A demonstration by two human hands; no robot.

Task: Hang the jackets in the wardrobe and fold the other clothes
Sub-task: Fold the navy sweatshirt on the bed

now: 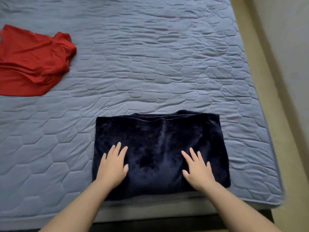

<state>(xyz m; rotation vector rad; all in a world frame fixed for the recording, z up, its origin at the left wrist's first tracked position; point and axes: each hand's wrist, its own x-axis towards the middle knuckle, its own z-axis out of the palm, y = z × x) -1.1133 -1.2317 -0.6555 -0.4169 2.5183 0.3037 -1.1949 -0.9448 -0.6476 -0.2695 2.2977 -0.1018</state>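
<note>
A dark navy velvety garment (157, 136) lies folded into a rectangle near the front edge of the bed. My left hand (113, 164) rests flat on its left part, fingers spread and straight. Flat on the right part lies my right hand (197, 166), fingers also spread. A red garment (31, 62) sits crumpled at the left side of the bed, well apart from both hands.
The bed carries a blue quilted cover (150, 64) with a hexagon pattern. Its right edge (260, 114) borders a beige floor strip and a wall. The front edge of the mattress (150, 213) runs just below the folded garment.
</note>
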